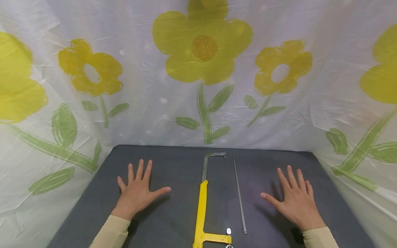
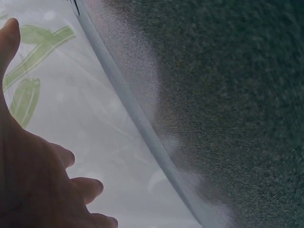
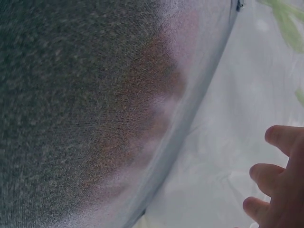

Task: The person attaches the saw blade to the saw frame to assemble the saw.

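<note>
A hacksaw frame (image 1: 201,210) with a yellow handle section and a bent metal front end lies in the middle of the dark table, its near end cut off by the bottom edge of the head view. Just right of it lies a thin, straight hacksaw blade (image 1: 239,196), apart from the frame. To the left, my left hand (image 1: 138,193) is spread palm down over the table, holding nothing. My right hand (image 1: 294,201) is spread likewise right of the blade, with a shadow beside it. Each wrist view shows only part of its hand, with the fingers apart.
The dark table (image 1: 173,179) narrows toward its far edge. A white curtain (image 1: 139,120) printed with yellow flowers and green leaves hangs behind it and along both sides. A wing nut (image 1: 228,246) sits at the hacksaw frame's near end.
</note>
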`<state>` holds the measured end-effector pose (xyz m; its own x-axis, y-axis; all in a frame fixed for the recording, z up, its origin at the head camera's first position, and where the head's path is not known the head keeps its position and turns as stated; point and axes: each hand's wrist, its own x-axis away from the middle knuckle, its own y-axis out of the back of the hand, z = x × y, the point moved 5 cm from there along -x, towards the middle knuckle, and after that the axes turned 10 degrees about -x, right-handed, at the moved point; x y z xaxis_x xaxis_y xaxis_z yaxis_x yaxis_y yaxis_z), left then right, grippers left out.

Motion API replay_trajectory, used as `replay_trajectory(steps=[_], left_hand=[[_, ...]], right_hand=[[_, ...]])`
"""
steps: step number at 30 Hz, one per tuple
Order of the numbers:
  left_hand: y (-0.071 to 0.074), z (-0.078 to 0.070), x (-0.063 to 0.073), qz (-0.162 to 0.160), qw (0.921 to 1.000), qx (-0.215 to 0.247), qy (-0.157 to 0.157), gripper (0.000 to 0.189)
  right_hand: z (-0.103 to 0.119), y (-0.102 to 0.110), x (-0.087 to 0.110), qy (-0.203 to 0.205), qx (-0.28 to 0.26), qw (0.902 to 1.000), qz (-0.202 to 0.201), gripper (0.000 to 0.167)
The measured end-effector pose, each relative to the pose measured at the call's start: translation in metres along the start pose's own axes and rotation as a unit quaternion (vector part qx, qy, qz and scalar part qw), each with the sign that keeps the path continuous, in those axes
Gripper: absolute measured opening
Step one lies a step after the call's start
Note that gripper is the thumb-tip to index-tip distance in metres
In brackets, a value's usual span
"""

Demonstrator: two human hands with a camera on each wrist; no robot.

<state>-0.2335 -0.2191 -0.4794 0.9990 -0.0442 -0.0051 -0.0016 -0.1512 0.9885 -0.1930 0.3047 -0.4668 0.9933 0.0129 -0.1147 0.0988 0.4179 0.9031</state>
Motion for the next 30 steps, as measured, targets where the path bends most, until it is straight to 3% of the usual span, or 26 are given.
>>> replay_trajectory(steps=[30], left_hand=[[-0.0038,-0.0023,-0.0011,0.015,0.9998,0.015,0.004,0.134]], right_hand=[[0.0011,-0.0064,-0.0004,-0.005,-0.006,0.9999,0.015,0.119]])
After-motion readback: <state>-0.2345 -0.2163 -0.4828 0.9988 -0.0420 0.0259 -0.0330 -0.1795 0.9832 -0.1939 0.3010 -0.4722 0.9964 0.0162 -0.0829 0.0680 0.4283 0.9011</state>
